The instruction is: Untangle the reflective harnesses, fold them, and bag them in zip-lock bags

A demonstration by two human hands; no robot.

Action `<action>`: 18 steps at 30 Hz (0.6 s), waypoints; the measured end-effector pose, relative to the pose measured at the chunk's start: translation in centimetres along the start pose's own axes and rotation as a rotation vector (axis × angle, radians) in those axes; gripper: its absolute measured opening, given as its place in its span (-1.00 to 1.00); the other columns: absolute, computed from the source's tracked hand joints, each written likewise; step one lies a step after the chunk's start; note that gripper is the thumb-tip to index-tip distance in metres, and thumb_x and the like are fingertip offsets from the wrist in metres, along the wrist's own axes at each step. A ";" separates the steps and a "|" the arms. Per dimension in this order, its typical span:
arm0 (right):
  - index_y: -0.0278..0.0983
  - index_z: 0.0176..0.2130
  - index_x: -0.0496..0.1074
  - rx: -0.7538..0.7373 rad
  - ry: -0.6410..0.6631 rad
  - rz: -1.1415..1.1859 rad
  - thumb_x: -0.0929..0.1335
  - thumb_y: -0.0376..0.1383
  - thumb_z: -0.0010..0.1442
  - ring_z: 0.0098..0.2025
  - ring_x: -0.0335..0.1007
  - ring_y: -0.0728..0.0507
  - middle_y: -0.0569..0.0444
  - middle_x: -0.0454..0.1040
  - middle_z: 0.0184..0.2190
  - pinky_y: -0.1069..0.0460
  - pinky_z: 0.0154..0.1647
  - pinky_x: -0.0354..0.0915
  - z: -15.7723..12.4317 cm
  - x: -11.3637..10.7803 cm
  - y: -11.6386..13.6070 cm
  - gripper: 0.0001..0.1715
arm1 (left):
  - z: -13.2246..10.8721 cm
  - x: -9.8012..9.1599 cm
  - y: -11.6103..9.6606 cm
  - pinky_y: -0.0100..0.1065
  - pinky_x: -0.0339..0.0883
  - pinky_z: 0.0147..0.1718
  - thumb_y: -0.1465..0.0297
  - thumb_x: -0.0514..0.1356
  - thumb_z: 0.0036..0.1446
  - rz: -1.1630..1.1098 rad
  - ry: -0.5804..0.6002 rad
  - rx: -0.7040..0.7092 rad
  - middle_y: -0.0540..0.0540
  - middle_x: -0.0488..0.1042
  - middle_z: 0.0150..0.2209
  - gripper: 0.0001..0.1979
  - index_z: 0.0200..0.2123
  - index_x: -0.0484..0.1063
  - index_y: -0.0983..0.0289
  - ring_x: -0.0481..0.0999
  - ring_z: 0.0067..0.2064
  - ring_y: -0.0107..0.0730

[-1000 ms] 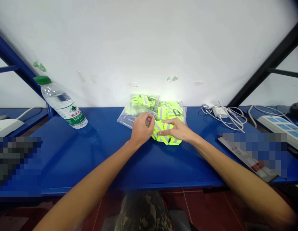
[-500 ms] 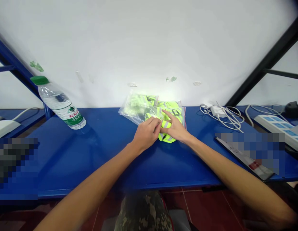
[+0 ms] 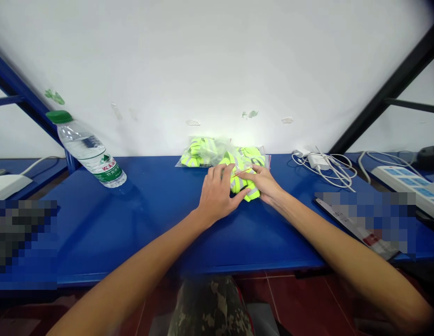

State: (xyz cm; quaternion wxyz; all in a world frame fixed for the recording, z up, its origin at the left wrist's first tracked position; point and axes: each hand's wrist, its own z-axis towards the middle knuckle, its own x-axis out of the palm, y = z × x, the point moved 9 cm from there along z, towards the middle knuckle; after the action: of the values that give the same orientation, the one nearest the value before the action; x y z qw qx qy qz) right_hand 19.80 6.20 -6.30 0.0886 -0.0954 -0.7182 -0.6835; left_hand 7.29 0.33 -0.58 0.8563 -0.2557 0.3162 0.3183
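A folded neon-yellow reflective vest [image 3: 242,185] with grey stripes lies on the blue table [image 3: 150,219], partly inside a clear zip bag. My left hand [image 3: 218,193] grips the vest's left side, thumb under and fingers on top. On the vest's right side my right hand [image 3: 264,183] pinches the bag's edge. Behind them more bagged yellow vests [image 3: 202,151] lie against the white wall.
A water bottle [image 3: 87,151] with a green cap stands at the back left. White cables and a charger [image 3: 320,163] lie at the back right, with a power strip [image 3: 402,184] beyond them. A flat card [image 3: 357,231] rests on the right of the table.
Both hands have closed in on the front vest, and the clear bag now covers more of it. The empty bag part that lay to the left is gone from there.
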 end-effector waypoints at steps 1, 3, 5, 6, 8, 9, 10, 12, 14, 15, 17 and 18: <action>-0.28 -0.23 0.50 0.006 -0.018 0.033 0.60 -0.31 -0.35 -0.27 0.54 -0.17 0.05 0.60 -0.30 -0.05 -0.15 0.41 0.1 -0.2 0.0 -0.40 | -0.1 0.1 0.3 -0.04 0.28 0.07 0.07 0.16 0.22 -0.021 -0.009 -0.015 0.34 0.32 0.08 -0.37 0.20 0.21 0.36 0.33 0.09 -0.01; -0.27 -0.23 0.49 -0.022 -0.045 0.064 0.60 -0.31 -0.37 -0.26 0.55 -0.19 0.04 0.60 -0.27 -0.06 -0.18 0.42 0.2 -0.5 0.2 -0.39 | -0.3 0.6 0.4 -0.07 0.30 0.08 0.16 0.10 0.30 -0.067 -0.010 -0.010 0.32 0.31 0.07 -0.47 0.22 0.19 0.34 0.34 0.08 -0.08; -0.25 -0.22 0.47 -0.075 -0.047 0.073 0.60 -0.29 -0.36 -0.22 0.55 -0.20 0.05 0.60 -0.24 -0.05 -0.19 0.42 0.2 -0.5 0.6 -0.38 | -0.4 0.8 0.4 -0.10 0.30 0.09 0.25 0.04 0.35 -0.074 -0.026 0.005 0.30 0.32 0.05 -0.54 0.23 0.19 0.34 0.34 0.06 -0.13; -0.24 -0.22 0.46 -0.096 -0.045 0.077 0.59 -0.29 -0.35 -0.21 0.54 -0.20 0.06 0.59 -0.22 -0.05 -0.19 0.41 0.2 -0.4 0.8 -0.38 | -0.4 0.8 0.4 -0.10 0.30 0.09 0.28 0.03 0.35 -0.059 -0.040 0.012 0.29 0.33 0.04 -0.56 0.22 0.21 0.35 0.34 0.05 -0.14; -0.23 -0.22 0.45 -0.124 -0.052 0.086 0.58 -0.29 -0.34 -0.19 0.53 -0.19 0.07 0.59 -0.21 -0.03 -0.21 0.41 0.1 -0.4 0.9 -0.39 | -0.3 0.6 0.5 -0.10 0.32 0.07 0.32 0.03 0.35 -0.018 -0.069 0.025 0.29 0.36 0.02 -0.60 0.19 0.27 0.36 0.35 0.02 -0.14; -0.23 -0.23 0.44 -0.135 -0.058 0.090 0.58 -0.29 -0.35 -0.20 0.53 -0.18 0.08 0.59 -0.22 -0.02 -0.21 0.41 0.1 -0.4 1.0 -0.40 | -0.2 0.4 0.5 -0.11 0.33 0.05 0.33 0.04 0.35 -0.003 -0.083 0.034 0.29 0.37 0.00 -0.61 0.17 0.30 0.36 0.35 0.01 -0.15; -0.23 -0.24 0.44 -0.145 -0.064 0.093 0.58 -0.30 -0.35 -0.21 0.53 -0.17 0.09 0.58 -0.23 -0.02 -0.21 0.40 0.0 -0.4 1.1 -0.41 | -0.1 0.1 0.6 -0.12 0.34 0.03 0.33 0.06 0.34 0.002 -0.099 0.046 0.28 0.39 -0.02 -0.62 0.15 0.33 0.36 0.36 -0.01 -0.16; -0.24 -0.25 0.45 -0.159 -0.065 0.087 0.58 -0.30 -0.34 -0.22 0.53 -0.17 0.09 0.58 -0.25 -0.02 -0.20 0.41 0.0 -0.5 1.3 -0.43 | 0.2 -0.4 0.7 -0.16 0.36 0.00 0.34 0.06 0.34 -0.010 -0.128 0.074 0.23 0.43 -0.09 -0.67 0.10 0.38 0.34 0.38 -0.05 -0.20; -0.26 -0.25 0.46 -0.155 -0.054 0.069 0.58 -0.29 -0.33 -0.23 0.54 -0.18 0.07 0.59 -0.25 -0.04 -0.19 0.42 0.0 -0.5 1.3 -0.44 | 0.5 -0.8 0.9 -0.19 0.36 0.00 0.37 0.03 0.36 -0.013 -0.140 0.103 0.19 0.46 -0.13 -0.71 0.05 0.41 0.32 0.40 -0.07 -0.22; -0.26 -0.25 0.46 -0.152 -0.049 0.058 0.58 -0.28 -0.33 -0.23 0.54 -0.19 0.06 0.59 -0.25 -0.05 -0.18 0.43 0.1 -0.6 1.3 -0.44 | 0.6 -0.9 0.9 -0.18 0.36 0.01 0.38 0.01 0.37 0.000 -0.129 0.117 0.19 0.46 -0.13 -0.72 0.03 0.41 0.33 0.40 -0.06 -0.22; -0.27 -0.25 0.46 -0.151 -0.043 0.037 0.58 -0.27 -0.32 -0.22 0.55 -0.20 0.04 0.60 -0.24 -0.08 -0.16 0.44 0.2 -0.8 1.3 -0.44 | 0.9 -0.6 1.1 -0.17 0.35 0.03 0.39 -0.03 0.38 0.040 -0.079 0.139 0.22 0.46 -0.11 -0.72 0.02 0.38 0.36 0.41 -0.04 -0.20; -0.27 -0.24 0.46 -0.149 -0.044 0.031 0.58 -0.27 -0.32 -0.22 0.55 -0.21 0.03 0.60 -0.24 -0.09 -0.15 0.45 0.3 -0.9 1.2 -0.43 | 0.9 -0.4 1.3 -0.18 0.35 0.04 0.38 -0.04 0.39 0.057 -0.045 0.144 0.23 0.45 -0.10 -0.72 0.01 0.36 0.37 0.42 -0.03 -0.20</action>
State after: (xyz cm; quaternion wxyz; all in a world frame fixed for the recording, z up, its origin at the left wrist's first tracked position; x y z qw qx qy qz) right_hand 20.96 6.53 -5.35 0.0762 -0.1278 -0.6657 -0.7312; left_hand 6.51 1.61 0.02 0.8700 -0.1772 0.3261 0.3247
